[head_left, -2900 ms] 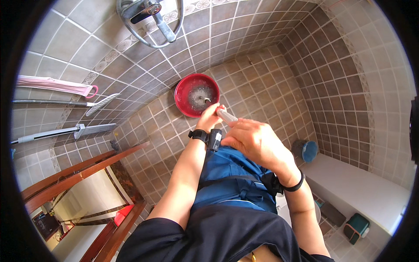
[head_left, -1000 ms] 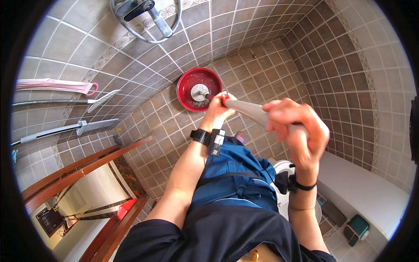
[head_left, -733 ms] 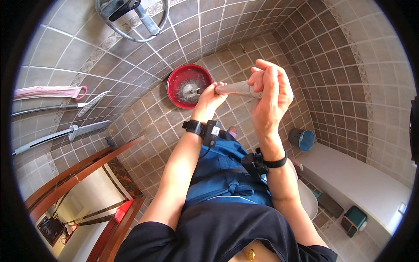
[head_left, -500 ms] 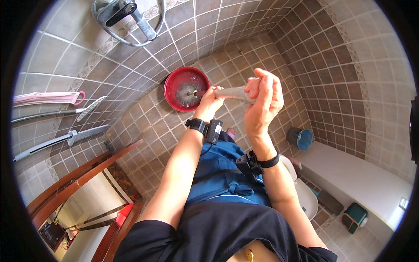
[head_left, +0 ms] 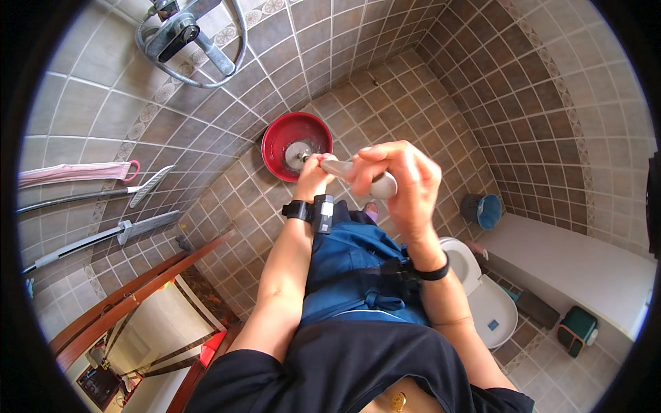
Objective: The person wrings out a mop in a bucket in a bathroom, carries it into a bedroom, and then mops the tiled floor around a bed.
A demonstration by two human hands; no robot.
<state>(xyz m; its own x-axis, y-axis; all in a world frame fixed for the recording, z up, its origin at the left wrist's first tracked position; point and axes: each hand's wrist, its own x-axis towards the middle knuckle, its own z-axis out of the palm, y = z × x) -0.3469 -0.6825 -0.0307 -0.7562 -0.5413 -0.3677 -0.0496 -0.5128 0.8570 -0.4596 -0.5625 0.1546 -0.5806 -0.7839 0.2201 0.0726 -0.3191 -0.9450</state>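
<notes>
Head view: the right hand [head_left: 407, 182] curls around the pale pole [head_left: 336, 168] near its top; the left hand [head_left: 314, 175] grasps it lower down. The right hand has swung nearer the blue apron [head_left: 339, 265], probably working the round head [head_left: 297, 155], just beyond the left hand, inside the red basin [head_left: 277, 143].

Floor [head_left: 396, 93]: square brown tiles, pale grout lines. Standing on it: round red basin [head_left: 276, 141], near the wall base; grey bucket with blue interior [head_left: 481, 210], well apart from the basin; white toilet [head_left: 490, 310], nearer the person.
</notes>
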